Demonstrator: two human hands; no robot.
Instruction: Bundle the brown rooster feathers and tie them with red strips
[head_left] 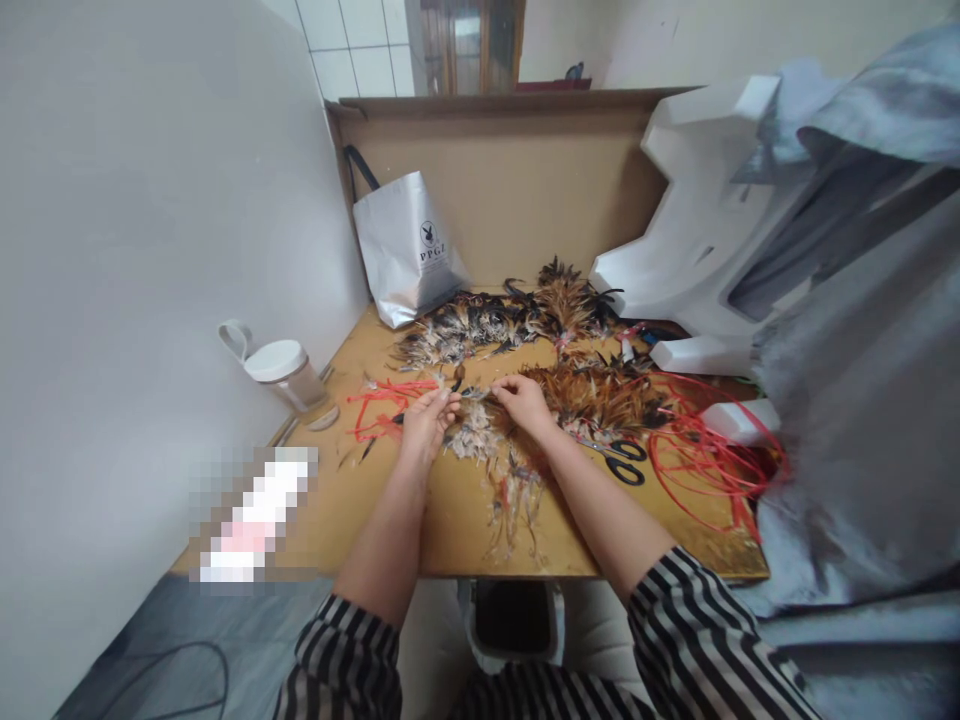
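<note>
My left hand [426, 416] and my right hand [523, 400] meet over the middle of a brown table [450, 520], both with fingers curled. Between them they pinch a small bunch of brown and dark feathers [474, 394]. Just below the hands lies a pale grey tuft of feathers [472, 438], and a loose strand of feathers [514, 505] trails toward the front edge. A larger heap of orange-brown feathers [600, 398] lies right of my right hand. Red cord [379, 400] lies left of my left hand.
More dark feathers [487, 320] lie at the back by a white paper bag [409, 250] and a cardboard wall [517, 180]. Black-handled scissors [619, 458], red wire loops [705, 455], white foam blocks [697, 230], a lidded cup [285, 372] and grey cloth [862, 420] surround the table.
</note>
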